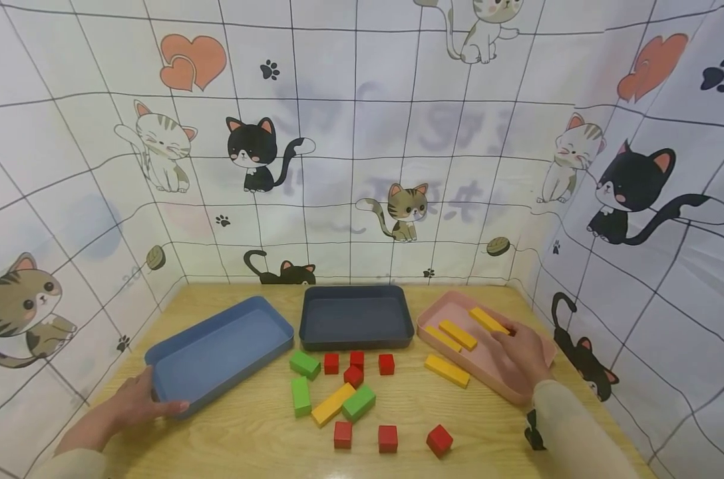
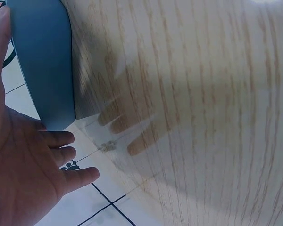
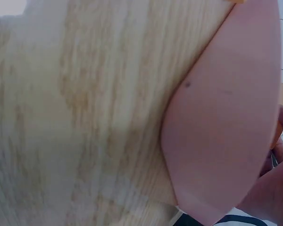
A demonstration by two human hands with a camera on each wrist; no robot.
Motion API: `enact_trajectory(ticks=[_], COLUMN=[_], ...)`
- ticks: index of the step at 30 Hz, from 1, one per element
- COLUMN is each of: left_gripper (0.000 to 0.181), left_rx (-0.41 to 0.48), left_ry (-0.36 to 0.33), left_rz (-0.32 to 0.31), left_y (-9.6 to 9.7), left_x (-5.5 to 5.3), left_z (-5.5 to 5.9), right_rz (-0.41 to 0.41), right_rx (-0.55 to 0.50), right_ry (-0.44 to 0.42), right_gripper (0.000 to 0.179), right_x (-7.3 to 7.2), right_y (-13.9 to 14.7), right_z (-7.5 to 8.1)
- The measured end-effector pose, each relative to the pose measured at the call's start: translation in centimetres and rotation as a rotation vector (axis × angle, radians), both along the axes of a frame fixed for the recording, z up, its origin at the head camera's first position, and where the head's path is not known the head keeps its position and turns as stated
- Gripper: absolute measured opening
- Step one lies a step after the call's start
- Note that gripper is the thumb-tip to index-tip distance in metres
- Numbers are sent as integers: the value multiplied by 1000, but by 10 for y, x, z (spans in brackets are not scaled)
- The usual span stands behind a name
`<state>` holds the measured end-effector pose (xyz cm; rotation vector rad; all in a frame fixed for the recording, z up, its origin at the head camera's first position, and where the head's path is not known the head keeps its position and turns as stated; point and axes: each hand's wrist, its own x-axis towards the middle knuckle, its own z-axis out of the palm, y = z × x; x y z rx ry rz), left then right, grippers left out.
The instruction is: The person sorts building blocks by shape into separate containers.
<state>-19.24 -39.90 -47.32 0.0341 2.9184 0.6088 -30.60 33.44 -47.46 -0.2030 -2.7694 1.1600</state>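
Note:
At the left, my left hand (image 1: 136,402) rests against the near corner of the blue tray (image 1: 242,372), its thumb along the front wall and its fingers at the end. In the left wrist view those fingers (image 2: 61,154) extend loosely beside the tray's wall (image 2: 45,61). My right hand (image 1: 522,349) reaches over the pink tray (image 1: 478,374) and pinches one end of a yellow block (image 1: 488,320). Two more yellow blocks, one of them a long bar (image 1: 458,334), lie inside this tray. The right wrist view mostly shows the pink tray's outer wall (image 3: 221,108), which partly hides the hand.
A dark navy tray (image 1: 357,346) stands at the back middle. In front of it lie several red cubes (image 1: 388,438), three green blocks (image 1: 301,397) and a yellow block (image 1: 333,404). Another yellow block (image 1: 447,370) lies beside the pink tray. Cat-print cloth (image 1: 356,133) encloses the wooden table.

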Motion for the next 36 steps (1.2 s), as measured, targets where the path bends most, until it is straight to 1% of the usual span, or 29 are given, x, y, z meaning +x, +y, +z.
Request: enact_trajectory(ticks=[2, 5, 7, 12, 14, 18, 19, 25, 26, 36], left_gripper=[120, 120, 120, 121, 121, 122, 122, 121, 121, 119], left_rx=[-1, -1, -1, 1, 2, 4, 4, 0, -1, -23], left_ry=[1, -2, -1, 1, -4, -17, -17, -4, -3, -13], left_rz=[-3, -6, -4, 3, 3, 10, 12, 7, 6, 0], left_y=[0, 1, 1, 2, 2, 2, 2, 4, 4, 5], left_x=[0, 0, 0, 1, 1, 1, 1, 1, 1, 3], left_z=[0, 1, 2, 4, 3, 4, 4, 5, 5, 8], right_rz=[-4, -1, -1, -5, -6, -11, -6, 41, 48, 79], right_rx=[1, -2, -32, -151, -178, -190, -171, 53, 66, 38], right_ry=[-9, 5, 12, -2, -10, -30, -28, 19, 22, 37], right_gripper=[58, 56, 55, 61, 60, 56, 56, 60, 60, 58], right_x=[-1, -1, -2, -5, -7, -10, -11, -14, -14, -17], right_y=[1, 1, 0, -4, -6, -9, -10, -7, -6, -10], right_z=[-3, -6, -9, -16, -18, -19, -19, -13, -13, -11])
